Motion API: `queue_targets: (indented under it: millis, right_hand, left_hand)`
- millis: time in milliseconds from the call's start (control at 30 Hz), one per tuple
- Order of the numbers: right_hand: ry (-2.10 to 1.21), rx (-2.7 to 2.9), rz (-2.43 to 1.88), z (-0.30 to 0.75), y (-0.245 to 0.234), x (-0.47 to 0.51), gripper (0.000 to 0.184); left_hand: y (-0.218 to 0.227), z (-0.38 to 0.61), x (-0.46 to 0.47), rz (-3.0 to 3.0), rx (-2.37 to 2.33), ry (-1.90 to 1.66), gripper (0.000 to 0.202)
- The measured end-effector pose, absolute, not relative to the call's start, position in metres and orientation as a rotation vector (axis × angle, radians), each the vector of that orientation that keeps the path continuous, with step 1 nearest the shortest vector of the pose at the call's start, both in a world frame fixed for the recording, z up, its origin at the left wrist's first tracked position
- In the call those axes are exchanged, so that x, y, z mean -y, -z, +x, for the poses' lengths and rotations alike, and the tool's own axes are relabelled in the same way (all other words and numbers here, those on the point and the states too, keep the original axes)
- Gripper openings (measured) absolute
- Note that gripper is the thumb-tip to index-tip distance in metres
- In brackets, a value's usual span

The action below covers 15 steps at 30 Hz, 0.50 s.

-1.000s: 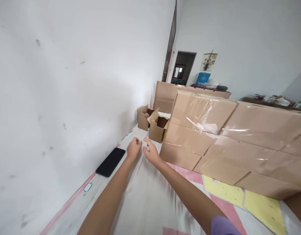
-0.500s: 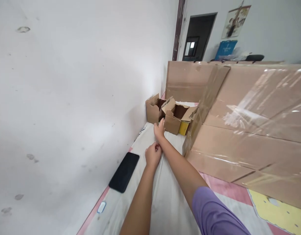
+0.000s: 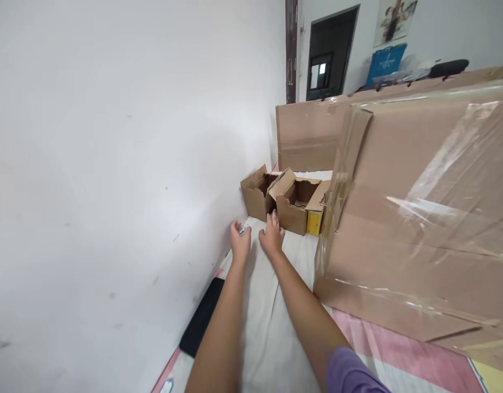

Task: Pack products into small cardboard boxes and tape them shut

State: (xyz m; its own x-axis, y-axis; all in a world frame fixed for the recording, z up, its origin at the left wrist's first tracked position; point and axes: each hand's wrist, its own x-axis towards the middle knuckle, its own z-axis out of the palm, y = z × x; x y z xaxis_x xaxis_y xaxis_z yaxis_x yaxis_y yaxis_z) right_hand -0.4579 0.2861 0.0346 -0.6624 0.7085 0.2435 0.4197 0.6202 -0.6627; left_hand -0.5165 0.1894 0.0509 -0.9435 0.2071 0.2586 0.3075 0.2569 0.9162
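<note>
My left hand point(image 3: 240, 241) is by the white wall, thumb and fingers apart, with nothing visible in its grasp. A blue-edged patch shows between them, seemingly print on the cloth point(image 3: 261, 322). Beside it, my right hand point(image 3: 271, 236) stretches its fingers towards the gap between two small open-topped cardboard boxes. The left box point(image 3: 256, 202) stands against the wall; the right box point(image 3: 291, 217) has its flaps folded outward. Something small and dark lies at my right fingertips, too hidden to name. A yellow carton point(image 3: 314, 222) sits at the right box's side.
A black phone point(image 3: 200, 322) lies along the wall, partly behind my left forearm. Large taped cardboard sheets point(image 3: 402, 218) stand upright on the right, and another cardboard panel point(image 3: 306, 139) closes the far end. The white wall point(image 3: 112, 191) bounds the left side.
My left hand has moved forward and left, away from my right wrist, and its curled fingers have opened. My right hand's fingers now spread more. The camera view has shifted.
</note>
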Motion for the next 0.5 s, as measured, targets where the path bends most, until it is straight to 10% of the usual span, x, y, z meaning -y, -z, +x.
queue_targets:
  millis: [500]
  right_hand:
    - [-1.106, 2.067, -0.777, -0.466, -0.031, -0.296, 0.070]
  left_hand:
    - [-0.066, -0.596, -0.303, -0.593, 2.249, 1.943, 0.076]
